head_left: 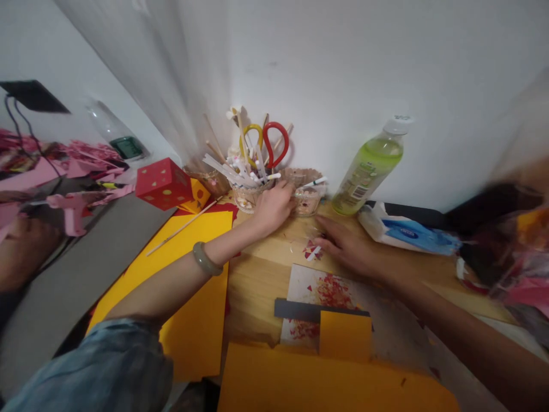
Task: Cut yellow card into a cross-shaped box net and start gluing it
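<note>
My left hand (277,204), with a bracelet (205,259) on its wrist, reaches to the gap between two decorated baskets. Its fingers are curled, and their tips are hidden at the rim of the right basket (306,203). Close by, the left basket (245,201) holds scissors (275,146) with red and yellow handles, white pens and thin sticks. My right hand (343,245) is low over the table in front of the right basket, its fingers stretched out and apart. A small white piece (314,253) lies by its thumb, on red scraps.
Yellow sheets (193,320) and a wooden stick (184,226) lie left, near a red box (163,184). A green drink bottle (371,166) and tissue pack (412,232) stand right. A grey strip (298,309) lies centrally. Another person's hand (28,246) is near a pink glue gun (72,209).
</note>
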### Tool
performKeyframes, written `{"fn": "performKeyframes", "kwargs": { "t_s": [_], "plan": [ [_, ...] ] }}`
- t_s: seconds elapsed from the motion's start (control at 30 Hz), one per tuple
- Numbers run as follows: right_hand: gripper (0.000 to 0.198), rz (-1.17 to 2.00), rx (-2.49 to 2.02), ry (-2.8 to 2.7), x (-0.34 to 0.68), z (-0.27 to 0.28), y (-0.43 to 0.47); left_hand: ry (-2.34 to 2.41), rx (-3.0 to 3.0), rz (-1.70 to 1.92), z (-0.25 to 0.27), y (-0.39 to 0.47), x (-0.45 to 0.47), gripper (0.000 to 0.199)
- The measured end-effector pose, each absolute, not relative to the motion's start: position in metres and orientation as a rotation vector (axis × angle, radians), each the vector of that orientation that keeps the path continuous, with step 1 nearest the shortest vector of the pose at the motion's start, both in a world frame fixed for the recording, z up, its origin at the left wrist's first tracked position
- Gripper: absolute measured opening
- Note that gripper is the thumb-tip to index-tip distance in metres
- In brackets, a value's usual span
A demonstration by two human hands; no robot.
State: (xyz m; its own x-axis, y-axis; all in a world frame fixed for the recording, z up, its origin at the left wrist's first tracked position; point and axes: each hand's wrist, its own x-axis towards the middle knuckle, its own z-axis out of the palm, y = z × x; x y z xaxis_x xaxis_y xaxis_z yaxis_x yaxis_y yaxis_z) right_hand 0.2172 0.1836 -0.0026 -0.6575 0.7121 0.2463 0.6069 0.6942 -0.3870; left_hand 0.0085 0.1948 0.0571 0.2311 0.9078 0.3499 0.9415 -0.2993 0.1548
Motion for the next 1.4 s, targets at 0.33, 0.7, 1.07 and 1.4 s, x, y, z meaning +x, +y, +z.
{"fn": "performKeyframes", "kwargs": {
  "t_s": [0.33, 0.7, 1.07, 1.4],
  "plan": [
    [0.076, 0.121, -1.018, -2.630, 0.207, -0.002, 0.180, -1.821, -2.446, -0.661, 0.050, 0.197, 0.003, 0.029],
    [0.031, -0.003, -0.867, -2.955, 0.202, 0.007, 0.178, -1.823, -2.453, -0.785, 0.054, 0.178, -0.003, 0.053],
    [0.017, 0.216, -1.131, -2.877, 0.202, -0.005, 0.175, -1.509, -2.473, -0.925, 0.047, 0.166, -0.024, 0.036],
    [0.045, 0.666, -1.381, -1.983, 0.248, 0.082, 0.170, -1.225, -2.582, -0.956, 0.040, 0.154, -0.018, 0.025]
  ]
}}
